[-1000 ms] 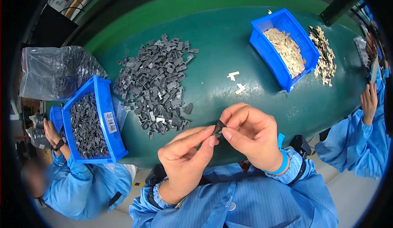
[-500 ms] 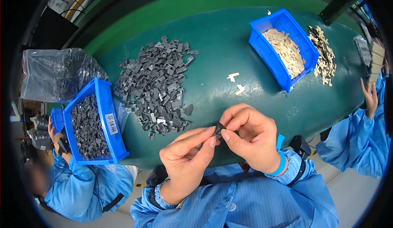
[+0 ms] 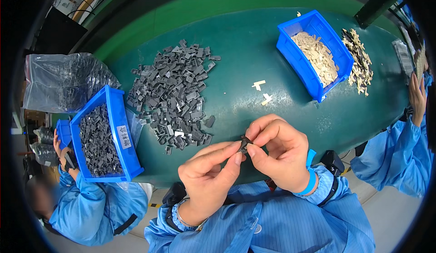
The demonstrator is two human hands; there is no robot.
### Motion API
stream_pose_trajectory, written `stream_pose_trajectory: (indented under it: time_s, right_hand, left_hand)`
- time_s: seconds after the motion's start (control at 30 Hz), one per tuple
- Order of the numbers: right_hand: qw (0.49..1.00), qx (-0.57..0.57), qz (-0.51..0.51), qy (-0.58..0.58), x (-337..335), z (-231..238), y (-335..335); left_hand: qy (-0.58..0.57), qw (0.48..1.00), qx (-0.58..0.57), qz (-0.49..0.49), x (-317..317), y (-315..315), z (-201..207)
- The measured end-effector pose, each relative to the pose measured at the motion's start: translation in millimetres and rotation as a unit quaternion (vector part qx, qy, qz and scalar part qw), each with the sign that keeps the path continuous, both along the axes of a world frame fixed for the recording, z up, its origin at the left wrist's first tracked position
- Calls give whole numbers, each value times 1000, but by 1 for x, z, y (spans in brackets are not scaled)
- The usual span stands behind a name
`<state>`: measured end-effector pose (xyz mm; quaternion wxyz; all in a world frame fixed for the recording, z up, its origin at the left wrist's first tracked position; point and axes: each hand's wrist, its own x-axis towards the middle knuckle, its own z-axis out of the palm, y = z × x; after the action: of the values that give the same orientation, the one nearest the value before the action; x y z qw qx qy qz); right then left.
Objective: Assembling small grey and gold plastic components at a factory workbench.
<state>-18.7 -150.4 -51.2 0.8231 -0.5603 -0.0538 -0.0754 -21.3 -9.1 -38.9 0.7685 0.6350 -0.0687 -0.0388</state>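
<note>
Between my hands is a small dark plastic part (image 3: 245,144), mostly covered by fingertips. My left hand (image 3: 210,171) pinches its left side with thumb and index finger. On the opposite side, the thumb and fingers of my right hand (image 3: 282,155) close around it. Beyond my left hand spreads a loose pile of dark grey plastic parts (image 3: 175,89), shaped like little angled clips. Two cream L-shaped pieces, one farther piece (image 3: 259,85) and one nearer piece (image 3: 266,100), lie on the green table (image 3: 240,48) past my right hand.
A blue bin (image 3: 132,162) of dark parts stands left, beside a clear bag (image 3: 68,82). Back right, another blue bin (image 3: 290,57) holds cream pieces, with a mixed cream-and-black heap (image 3: 359,62) beyond. Co-workers in blue sit at left (image 3: 97,212) and right (image 3: 393,157).
The dark part has turned slightly between my fingertips, and both hands have shifted a touch to the right. At far right, the co-worker's hand and the strip it holds have moved.
</note>
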Motion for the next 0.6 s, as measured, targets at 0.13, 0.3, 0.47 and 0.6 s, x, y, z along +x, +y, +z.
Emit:
stream_pose_trajectory:
  time_s: [0.13, 0.3, 0.47, 0.6]
  right_hand:
    - [999, -30, 0, -17, 1, -2, -1]
    - [999, -35, 5, -18, 1, -2, -3]
    - [1000, -16, 25, 4, 2, 2, -2]
    - [990, 89, 57, 88, 2, 7, -5]
  left_hand:
    - [-38, 998, 56, 10, 0, 0, 3]
    - [-54, 993, 109, -4, 0, 2, 7]
    - [4, 999, -41, -12, 0, 1, 1]
    - [48, 996, -77, -20, 1, 1, 3]
